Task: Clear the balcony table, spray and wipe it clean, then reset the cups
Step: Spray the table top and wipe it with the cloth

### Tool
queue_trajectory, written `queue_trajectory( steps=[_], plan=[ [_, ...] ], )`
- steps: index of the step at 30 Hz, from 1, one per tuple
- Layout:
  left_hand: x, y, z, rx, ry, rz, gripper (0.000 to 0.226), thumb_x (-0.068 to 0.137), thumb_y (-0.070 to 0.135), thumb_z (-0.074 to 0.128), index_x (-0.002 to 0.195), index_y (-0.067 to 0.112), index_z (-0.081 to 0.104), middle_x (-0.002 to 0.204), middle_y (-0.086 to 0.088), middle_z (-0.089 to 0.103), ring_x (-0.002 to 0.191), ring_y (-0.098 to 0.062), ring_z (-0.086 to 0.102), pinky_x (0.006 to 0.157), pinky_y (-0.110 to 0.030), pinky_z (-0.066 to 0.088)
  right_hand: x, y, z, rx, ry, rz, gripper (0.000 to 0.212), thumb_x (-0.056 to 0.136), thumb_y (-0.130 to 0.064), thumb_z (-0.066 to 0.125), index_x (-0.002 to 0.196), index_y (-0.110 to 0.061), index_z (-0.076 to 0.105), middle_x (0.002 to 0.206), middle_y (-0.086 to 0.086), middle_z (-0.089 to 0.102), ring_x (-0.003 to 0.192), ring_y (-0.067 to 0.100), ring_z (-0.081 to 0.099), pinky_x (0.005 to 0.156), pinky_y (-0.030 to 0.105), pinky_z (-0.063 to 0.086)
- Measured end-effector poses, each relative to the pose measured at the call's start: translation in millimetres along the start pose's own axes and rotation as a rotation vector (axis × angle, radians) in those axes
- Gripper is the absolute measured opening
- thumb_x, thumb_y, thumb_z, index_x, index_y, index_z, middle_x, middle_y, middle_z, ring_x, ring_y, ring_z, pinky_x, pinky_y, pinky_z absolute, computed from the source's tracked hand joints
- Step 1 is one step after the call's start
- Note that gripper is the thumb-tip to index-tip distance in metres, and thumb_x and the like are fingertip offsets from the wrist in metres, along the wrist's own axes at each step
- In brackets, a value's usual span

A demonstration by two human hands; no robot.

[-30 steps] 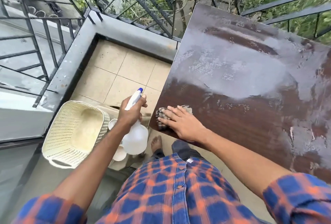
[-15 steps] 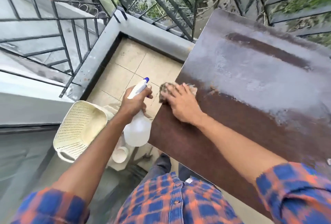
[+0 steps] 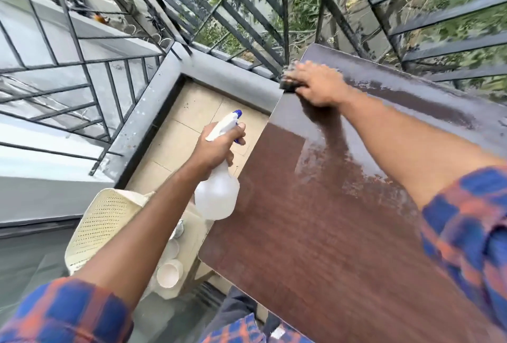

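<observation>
The dark brown wooden table [image 3: 315, 233] fills the right half of the head view, its top wet and streaked towards the far side. My right hand [image 3: 318, 83] presses a dark cloth [image 3: 288, 82] flat at the table's far left corner. My left hand [image 3: 216, 148] holds a white spray bottle [image 3: 218, 194] with a blue nozzle, off the table's left edge over the floor. White cups [image 3: 170, 272] stand on a low cream surface below the bottle, partly hidden by my left forearm.
A cream perforated basket [image 3: 101, 222] sits at lower left beside the cups. Black metal railings [image 3: 247, 22] enclose the balcony on the far and left sides. A grey ledge [image 3: 227, 74] borders the beige tiled floor [image 3: 181, 134] left of the table.
My right hand has slid the cloth from the table's near left edge up to its far left corner. My left hand kept the spray bottle beside the table.
</observation>
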State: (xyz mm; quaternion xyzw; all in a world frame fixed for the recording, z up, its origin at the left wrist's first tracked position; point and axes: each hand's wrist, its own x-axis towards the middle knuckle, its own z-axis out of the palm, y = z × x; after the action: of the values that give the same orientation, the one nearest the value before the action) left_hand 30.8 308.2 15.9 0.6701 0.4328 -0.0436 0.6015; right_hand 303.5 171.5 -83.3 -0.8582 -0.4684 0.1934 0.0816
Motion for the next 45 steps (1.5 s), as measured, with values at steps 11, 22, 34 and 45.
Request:
queue_trajectory(
  steps=[11,22,34,45],
  plan=[
    [9.8,31.3,41.4,0.013,-0.075,0.055,0.019,0.09,0.032,0.07,0.089,0.013,0.068,0.083,-0.007,0.068,0.035,-0.021,0.04,0.049,-0.027,0.04,-30.9,8.7,19.0,0.098,0.369,0.486,0.056,0.097,-0.031,0.055,0.151,-0.026,0.04,0.163,0.006,0.034,0.149,0.032,0.03,0.122,0.054,0.02],
    [0.3,32.7,79.9,0.049,-0.139,0.076,0.019,0.099,0.022,0.065,0.086,0.009,0.066,0.076,-0.002,0.066,0.033,-0.019,0.038,0.045,-0.028,0.039,-215.8,-68.5,117.4,0.011,0.057,-0.534,0.046,0.094,-0.046,0.055,0.14,-0.045,0.055,0.159,-0.01,0.042,0.144,0.019,0.042,0.115,0.044,0.03],
    [-23.5,32.4,98.7,0.067,-0.145,0.074,0.019,0.1,0.027,0.064,0.091,0.011,0.067,0.082,-0.002,0.069,0.039,-0.022,0.038,0.047,-0.028,0.04,-80.4,103.5,-17.5,0.143,0.349,0.524,0.042,0.092,-0.041,0.055,0.133,-0.032,0.056,0.136,0.007,0.06,0.125,0.034,0.055,0.109,0.05,0.04],
    [-28.9,22.6,134.5,0.107,-0.239,0.083,0.025,0.1,0.028,0.065,0.082,0.011,0.066,0.082,-0.002,0.07,0.036,-0.021,0.04,0.055,-0.036,0.041,-310.5,-66.8,132.9,0.106,0.271,-0.004,0.049,0.092,-0.036,0.062,0.14,-0.036,0.058,0.158,-0.002,0.045,0.142,0.027,0.045,0.116,0.05,0.033]
  ],
)
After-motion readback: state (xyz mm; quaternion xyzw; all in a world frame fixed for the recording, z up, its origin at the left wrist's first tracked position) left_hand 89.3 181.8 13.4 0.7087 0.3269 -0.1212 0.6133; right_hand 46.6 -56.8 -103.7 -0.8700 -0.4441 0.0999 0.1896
